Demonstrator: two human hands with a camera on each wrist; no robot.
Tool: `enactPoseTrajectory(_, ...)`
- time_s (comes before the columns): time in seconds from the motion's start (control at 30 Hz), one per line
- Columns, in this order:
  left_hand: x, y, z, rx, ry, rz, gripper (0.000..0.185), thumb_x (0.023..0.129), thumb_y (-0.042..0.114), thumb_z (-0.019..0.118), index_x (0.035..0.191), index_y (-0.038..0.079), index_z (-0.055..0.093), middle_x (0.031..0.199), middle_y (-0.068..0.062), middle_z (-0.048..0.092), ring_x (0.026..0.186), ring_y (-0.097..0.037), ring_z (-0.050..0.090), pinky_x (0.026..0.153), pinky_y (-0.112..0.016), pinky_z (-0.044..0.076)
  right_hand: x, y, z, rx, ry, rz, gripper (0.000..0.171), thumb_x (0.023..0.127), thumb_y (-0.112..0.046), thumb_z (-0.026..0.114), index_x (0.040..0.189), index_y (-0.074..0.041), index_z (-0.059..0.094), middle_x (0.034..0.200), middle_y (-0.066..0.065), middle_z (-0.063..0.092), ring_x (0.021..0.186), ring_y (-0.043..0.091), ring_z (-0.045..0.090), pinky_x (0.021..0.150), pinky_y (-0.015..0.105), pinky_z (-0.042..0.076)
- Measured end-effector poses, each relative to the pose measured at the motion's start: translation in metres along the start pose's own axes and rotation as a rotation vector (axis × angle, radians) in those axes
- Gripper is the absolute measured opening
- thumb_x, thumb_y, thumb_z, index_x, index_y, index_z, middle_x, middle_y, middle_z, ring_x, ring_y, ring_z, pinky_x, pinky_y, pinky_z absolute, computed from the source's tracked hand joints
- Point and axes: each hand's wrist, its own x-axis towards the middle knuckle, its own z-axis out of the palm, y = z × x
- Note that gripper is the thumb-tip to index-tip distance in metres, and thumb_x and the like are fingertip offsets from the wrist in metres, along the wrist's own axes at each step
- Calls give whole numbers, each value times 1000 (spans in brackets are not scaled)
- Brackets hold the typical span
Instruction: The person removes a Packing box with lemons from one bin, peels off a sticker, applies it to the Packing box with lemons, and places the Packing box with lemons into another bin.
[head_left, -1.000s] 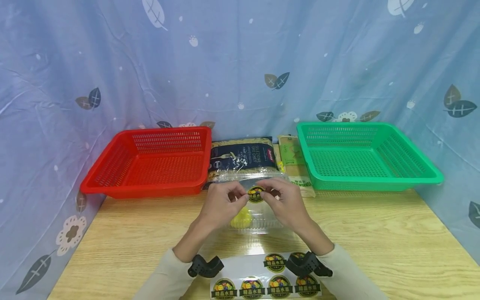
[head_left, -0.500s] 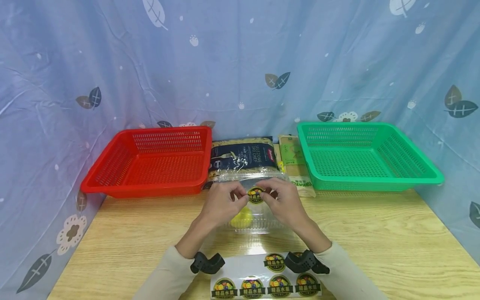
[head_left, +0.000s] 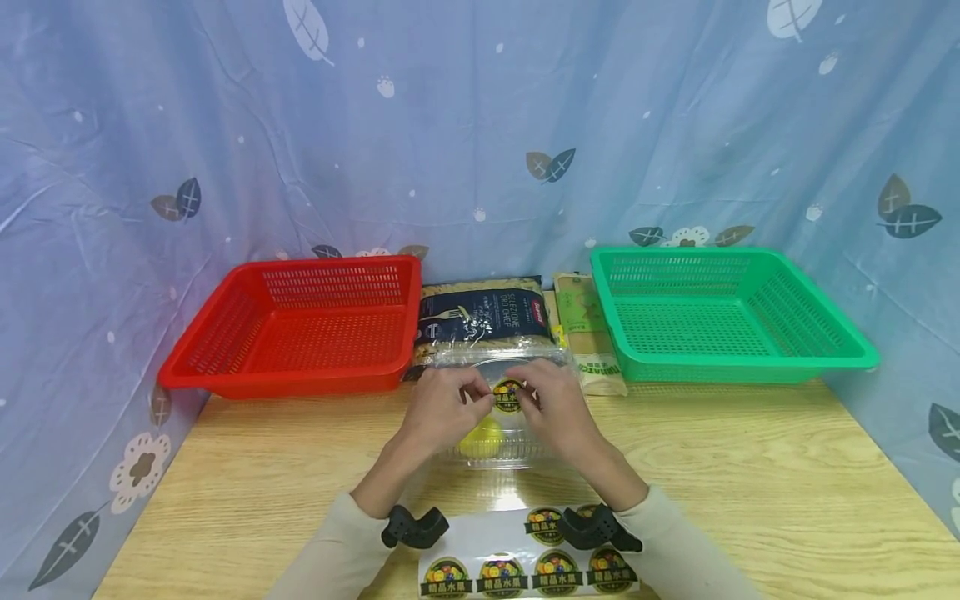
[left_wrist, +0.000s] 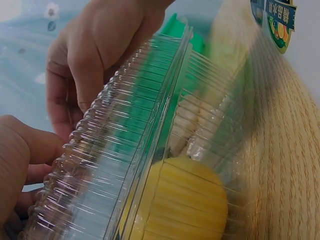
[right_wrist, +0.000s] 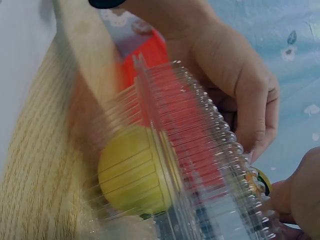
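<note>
Pinching round, black-and-gold fruit-print sticker (head_left: 507,396) w/ L hand (head_left: 444,404) & R hand (head_left: 557,402), over clear, ribbed plastic box (head_left: 516,451). Might go on crooked if 1 side's let go early.

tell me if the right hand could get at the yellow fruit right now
Probably not directly: the yellow fruit sits inside the clear container, which looks closed over it, and the right hand is above, its fingertips at the round sticker.

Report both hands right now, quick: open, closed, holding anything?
Left hand: pinching the edge of the round black sticker with printed fruit.
Right hand: at the sticker's opposite edge; whether it pinches or only touches cannot be told.
</note>
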Motion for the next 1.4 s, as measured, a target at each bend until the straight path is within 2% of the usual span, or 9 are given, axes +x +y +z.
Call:
enactPoseTrajectory(0.1,0,0,1,4,10,8,11,84,10,76,77,18,75,69,12,67,57,-4,55,54,-24,47,0,-1,2,-49,12,-17,30,80,12,75,107,-2,74,95,8,71,77,18,62,66,28,50)
enactPoseTrajectory(0.3,1,-1,1,24,15,6,11,84,11,75,77,19,75,68,13,66,56,-4,54,54,-24,47,0,-4,1,-71,-8,4,34,78,7,79,110,-3,73,100,8,71,87,22,63,78,40,49)
enactPoseTrajectory(0.73,0,1,5,61,19,-12,11,84,13,74,75,20,74,65,15,62,54,-5,50,54,-26,43,-5,-5,2,-113,-38,83,33,82,-2,81,113,-3,70,102,8,68,91,24,61,77,38,52)
enactPoseTrajectory(1.03,1,2,2,66,5,-43,12,83,12,73,74,20,73,64,14,59,54,-8,49,55,-28,42,-1,-7,2,-104,-22,163,22,83,0,76,101,-4,64,95,8,64,83,21,57,69,33,50)
enactPoseTrajectory(1.23,2,2,2,78,1,-48,11,83,11,72,75,19,72,64,13,58,54,-9,49,56,-28,42,-1,-5,2,-137,-7,115,8,83,0,75,87,-4,69,83,6,59,75,18,51,66,31,46)
enactPoseTrajectory(1.4,1,3,1,75,0,-47,10,84,11,70,77,18,72,66,12,59,54,-9,48,55,-28,42,-2,-4,3,-165,-6,61,6,81,1,76,84,-4,77,79,3,57,73,16,48,65,30,44)
